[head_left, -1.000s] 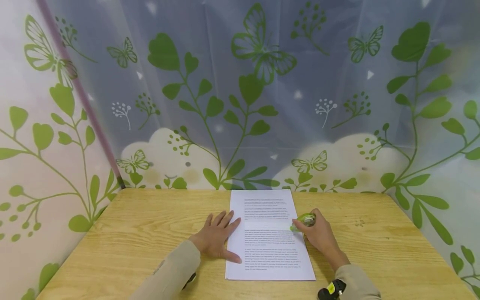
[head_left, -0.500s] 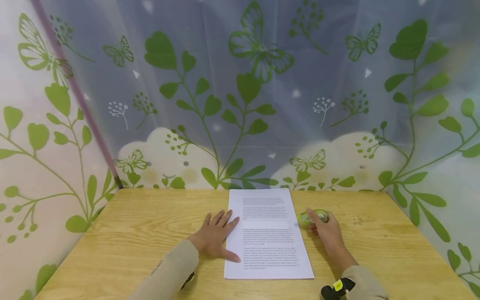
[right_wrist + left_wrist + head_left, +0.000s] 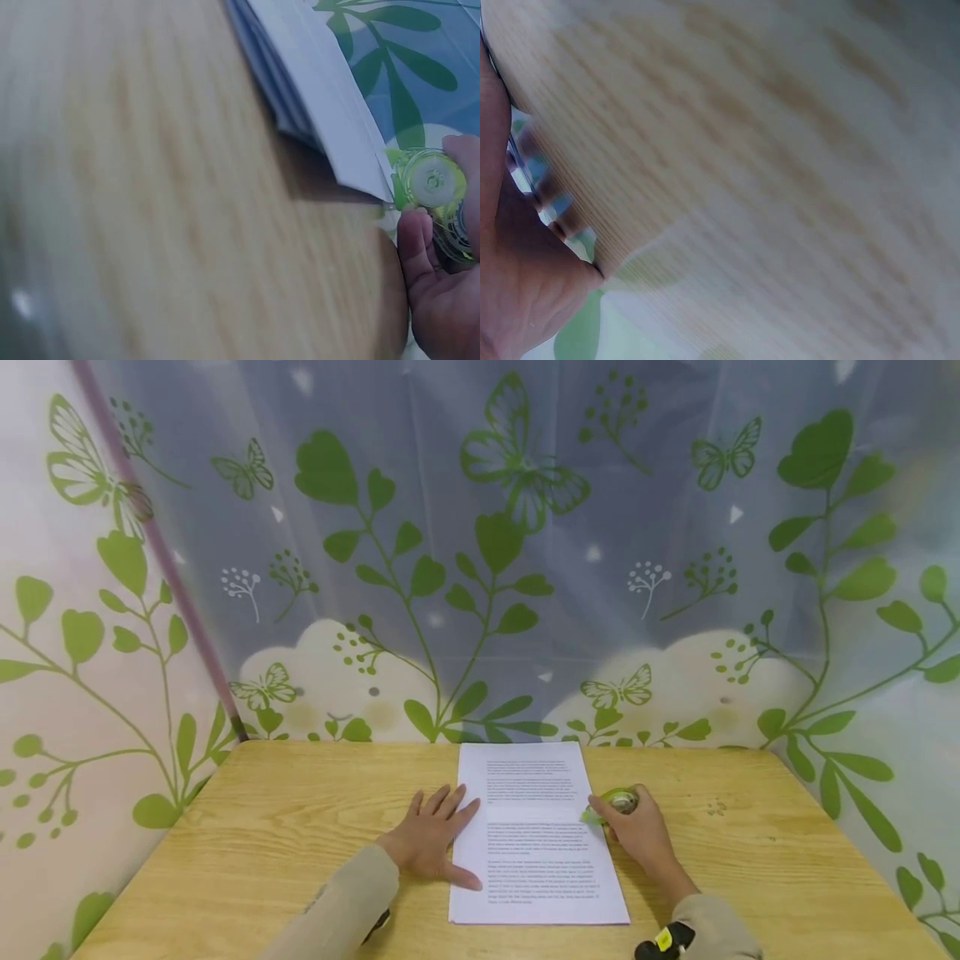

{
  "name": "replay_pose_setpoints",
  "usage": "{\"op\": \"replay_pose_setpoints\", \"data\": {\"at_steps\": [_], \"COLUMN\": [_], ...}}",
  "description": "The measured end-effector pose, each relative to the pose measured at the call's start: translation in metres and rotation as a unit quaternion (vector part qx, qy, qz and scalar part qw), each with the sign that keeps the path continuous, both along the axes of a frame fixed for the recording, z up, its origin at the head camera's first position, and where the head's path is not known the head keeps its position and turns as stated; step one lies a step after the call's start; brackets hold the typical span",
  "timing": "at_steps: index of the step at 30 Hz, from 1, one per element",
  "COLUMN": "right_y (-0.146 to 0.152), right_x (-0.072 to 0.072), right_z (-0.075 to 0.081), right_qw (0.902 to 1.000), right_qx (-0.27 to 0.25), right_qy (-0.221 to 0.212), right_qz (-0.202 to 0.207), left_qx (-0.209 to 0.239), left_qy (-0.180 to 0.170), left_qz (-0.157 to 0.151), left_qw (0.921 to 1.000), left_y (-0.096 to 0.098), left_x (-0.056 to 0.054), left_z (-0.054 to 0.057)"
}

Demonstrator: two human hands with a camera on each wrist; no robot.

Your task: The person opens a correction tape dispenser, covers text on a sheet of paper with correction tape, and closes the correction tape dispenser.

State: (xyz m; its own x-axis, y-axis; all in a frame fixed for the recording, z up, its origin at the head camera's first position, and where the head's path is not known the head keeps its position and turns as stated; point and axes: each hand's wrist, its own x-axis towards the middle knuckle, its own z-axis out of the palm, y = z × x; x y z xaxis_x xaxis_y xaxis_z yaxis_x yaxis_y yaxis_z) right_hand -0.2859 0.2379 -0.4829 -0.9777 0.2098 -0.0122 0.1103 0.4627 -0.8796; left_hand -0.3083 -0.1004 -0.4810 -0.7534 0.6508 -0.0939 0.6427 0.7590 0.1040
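A stack of printed paper [image 3: 540,868] lies on the wooden table. Across its left edge my left hand [image 3: 431,839] rests with fingers spread, the thumb on the page. My right hand [image 3: 641,831] grips a green see-through correction tape dispenser [image 3: 621,802] at the sheet's right edge, its tip at a pale blank band between two blocks of text. In the right wrist view, fingers and thumb pinch the round dispenser [image 3: 431,180] beside the paper's raised edge [image 3: 322,97]. The left wrist view shows only part of the left hand [image 3: 525,277] over blurred wood.
The wooden table [image 3: 300,793] reaches back to a curtain [image 3: 420,527] printed with leaves and butterflies. Both wrists carry dark bands; the right one [image 3: 663,939] has a yellow label.
My right hand moved right, off the paper's edge, with the correction tape dispenser, then came back left to the edge. My left hand has stayed on the paper.
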Motion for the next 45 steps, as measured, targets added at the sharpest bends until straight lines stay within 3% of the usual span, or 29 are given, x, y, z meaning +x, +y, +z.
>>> {"op": "replay_pose_setpoints", "data": {"at_steps": [19,45], "right_y": [-0.007,-0.002], "right_x": [-0.003,0.000], "right_z": [0.002,0.002], "right_qw": [0.9970,0.9976], "right_qx": [0.072,0.064], "right_qy": [0.002,0.015], "right_qz": [0.027,0.024], "left_qx": [-0.005,0.001], "left_qy": [-0.008,-0.010], "left_qz": [0.008,0.005], "left_qw": [0.9999,0.9999], "left_y": [0.001,0.002], "left_x": [0.003,0.006], "left_z": [0.007,0.012]}}
